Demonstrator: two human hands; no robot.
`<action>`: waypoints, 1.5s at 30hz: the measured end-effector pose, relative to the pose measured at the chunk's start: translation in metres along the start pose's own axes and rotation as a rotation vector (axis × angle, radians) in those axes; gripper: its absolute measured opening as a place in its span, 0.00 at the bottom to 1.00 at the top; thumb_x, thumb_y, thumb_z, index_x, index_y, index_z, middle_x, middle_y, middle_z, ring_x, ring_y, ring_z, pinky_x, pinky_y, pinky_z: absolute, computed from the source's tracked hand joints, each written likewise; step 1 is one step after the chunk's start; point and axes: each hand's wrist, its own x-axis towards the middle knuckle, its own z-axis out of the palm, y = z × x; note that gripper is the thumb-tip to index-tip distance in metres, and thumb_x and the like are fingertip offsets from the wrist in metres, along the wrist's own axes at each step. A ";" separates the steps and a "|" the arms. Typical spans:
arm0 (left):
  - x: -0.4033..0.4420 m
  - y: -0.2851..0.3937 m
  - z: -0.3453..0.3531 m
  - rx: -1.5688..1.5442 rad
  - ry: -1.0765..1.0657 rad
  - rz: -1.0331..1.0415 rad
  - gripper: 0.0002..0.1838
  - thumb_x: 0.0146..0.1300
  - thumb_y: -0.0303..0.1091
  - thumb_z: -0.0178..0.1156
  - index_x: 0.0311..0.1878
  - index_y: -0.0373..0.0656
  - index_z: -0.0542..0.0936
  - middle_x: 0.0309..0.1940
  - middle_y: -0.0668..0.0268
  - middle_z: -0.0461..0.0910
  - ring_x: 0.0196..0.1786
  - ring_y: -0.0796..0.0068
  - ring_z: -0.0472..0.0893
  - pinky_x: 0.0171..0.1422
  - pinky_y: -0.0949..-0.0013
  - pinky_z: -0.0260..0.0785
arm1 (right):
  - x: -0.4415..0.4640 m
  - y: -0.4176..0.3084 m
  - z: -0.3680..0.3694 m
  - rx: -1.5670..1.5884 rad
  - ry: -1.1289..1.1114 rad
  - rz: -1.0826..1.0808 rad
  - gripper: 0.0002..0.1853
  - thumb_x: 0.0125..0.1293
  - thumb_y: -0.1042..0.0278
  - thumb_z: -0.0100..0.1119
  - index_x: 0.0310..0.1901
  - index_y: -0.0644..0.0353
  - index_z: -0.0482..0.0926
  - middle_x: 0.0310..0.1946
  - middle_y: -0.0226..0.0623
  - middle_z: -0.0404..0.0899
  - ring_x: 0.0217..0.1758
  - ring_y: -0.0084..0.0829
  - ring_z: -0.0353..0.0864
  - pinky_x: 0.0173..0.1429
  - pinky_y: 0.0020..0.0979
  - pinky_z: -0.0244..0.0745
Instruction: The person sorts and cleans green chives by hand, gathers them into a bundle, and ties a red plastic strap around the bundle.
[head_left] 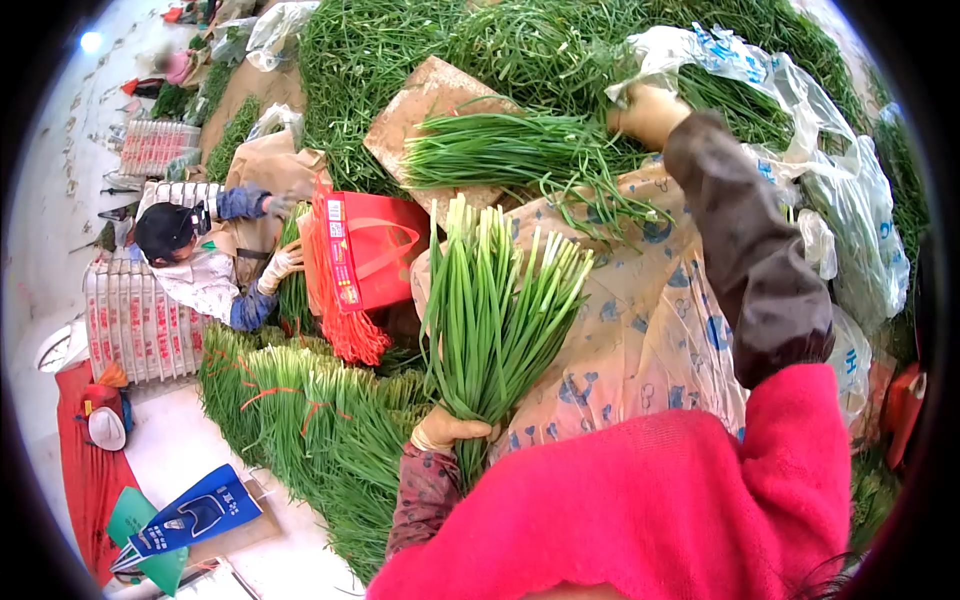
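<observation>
My left hand (447,430), in a pale glove, is wrapped round the lower part of a large bunch of green stalks (490,310), whose pale ends point up and fan out. My right hand (648,115), also gloved, reaches to the upper right, beside a clear plastic bag (735,50) and the right end of a loose green bundle (490,150). Its fingers are partly hidden, so I cannot tell what they hold. The loose bundle lies on a brown board (435,85). Below it a patterned sheet (640,320) covers my lap area.
A red bag (375,250) with red ties stands left of my bunch. Tied green bundles (290,400) lie at the lower left. Beyond the red bag a co-worker (200,250) handles stalks. Heaped greens (540,40) fill the back; plastic bags hang at the right.
</observation>
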 end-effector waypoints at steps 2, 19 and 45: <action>0.002 -0.001 -0.002 0.020 0.012 0.030 0.36 0.46 0.30 0.72 0.61 0.32 0.71 0.51 0.53 0.79 0.41 0.67 0.80 0.43 0.68 0.72 | -0.048 -0.047 -0.036 0.667 -0.028 0.265 0.24 0.64 0.58 0.59 0.57 0.65 0.73 0.57 0.44 0.76 0.60 0.39 0.75 0.63 0.34 0.72; 0.017 0.000 0.000 -0.044 -0.038 0.034 0.42 0.44 0.20 0.71 0.67 0.36 0.66 0.63 0.59 0.71 0.65 0.65 0.70 0.70 0.62 0.58 | -0.061 -0.162 -0.037 0.954 0.249 -0.078 0.23 0.56 0.58 0.57 0.54 0.54 0.76 0.38 0.49 0.82 0.41 0.47 0.82 0.47 0.43 0.77; 0.022 0.009 0.004 -0.133 -0.072 0.055 0.32 0.47 0.27 0.66 0.58 0.28 0.71 0.38 0.50 0.80 0.25 0.63 0.77 0.31 0.63 0.69 | -0.045 -0.129 -0.017 1.263 0.214 0.129 0.23 0.59 0.56 0.65 0.56 0.53 0.76 0.45 0.37 0.82 0.45 0.32 0.81 0.53 0.31 0.76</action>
